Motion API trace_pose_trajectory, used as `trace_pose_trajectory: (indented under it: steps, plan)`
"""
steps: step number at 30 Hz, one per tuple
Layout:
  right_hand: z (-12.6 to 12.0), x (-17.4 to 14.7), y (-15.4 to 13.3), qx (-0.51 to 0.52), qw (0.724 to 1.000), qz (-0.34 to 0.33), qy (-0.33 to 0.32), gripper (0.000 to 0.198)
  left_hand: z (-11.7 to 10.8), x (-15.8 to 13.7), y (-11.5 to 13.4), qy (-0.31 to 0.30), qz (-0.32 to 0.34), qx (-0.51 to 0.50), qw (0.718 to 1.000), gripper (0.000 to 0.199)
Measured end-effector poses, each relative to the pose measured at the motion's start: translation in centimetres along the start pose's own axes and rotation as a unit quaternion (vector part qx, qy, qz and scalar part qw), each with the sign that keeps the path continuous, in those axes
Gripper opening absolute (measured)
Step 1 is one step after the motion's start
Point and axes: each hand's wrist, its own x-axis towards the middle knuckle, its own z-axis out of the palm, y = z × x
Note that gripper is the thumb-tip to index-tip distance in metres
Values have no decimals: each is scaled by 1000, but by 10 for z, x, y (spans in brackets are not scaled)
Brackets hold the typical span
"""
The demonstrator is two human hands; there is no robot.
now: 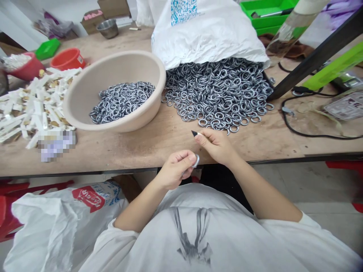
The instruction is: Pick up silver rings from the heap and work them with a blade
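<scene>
My left hand [176, 169] is closed over the table's front edge, pinching a silver-grey ring [196, 161] between thumb and fingers. To its right and slightly farther forward, my right hand [217, 145] grips a small tool with a dark pointed tip [194, 133]; the rest of that tool is hidden in the fingers. The tip is apart from the ring. Just beyond my right hand spreads a heap of similar grey rings [215, 94], spilling from a white sack [210, 37]. A beige basin [113, 68] farther left holds many more rings.
White strips [36, 113] are piled at the left, near red bowls [68, 59]. A dark slanted post [314, 53], a black cable [300, 132] and a green crate [266, 13] stand or lie at the right. Below the wooden table [136, 151] sits a white bag [62, 223].
</scene>
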Motion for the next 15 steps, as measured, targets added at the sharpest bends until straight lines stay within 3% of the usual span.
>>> trace_pose_trajectory:
  steps: [3, 7, 10, 13, 15]
  plan:
    - [-2, -3, 0, 20, 1000, 4, 16, 41, 0, 0, 1, 17, 19, 9, 1000, 45]
    - [4, -10, -19, 104, 994, -35, -24, 28, 0, 6, 2, 28, 47, 11, 998, 44]
    - [9, -8, -25, 178, 982, 10, -63, 32, 3, 6, 0, 17, 43, 19, 999, 46]
    - [7, -1, -16, 197, 978, 53, -29, 44, 8, -1, 9, 10, 37, 46, 998, 43]
    - [0, 2, -5, 153, 986, 60, 14, 44, 8, -6, 28, 54, 93, 78, 991, 39]
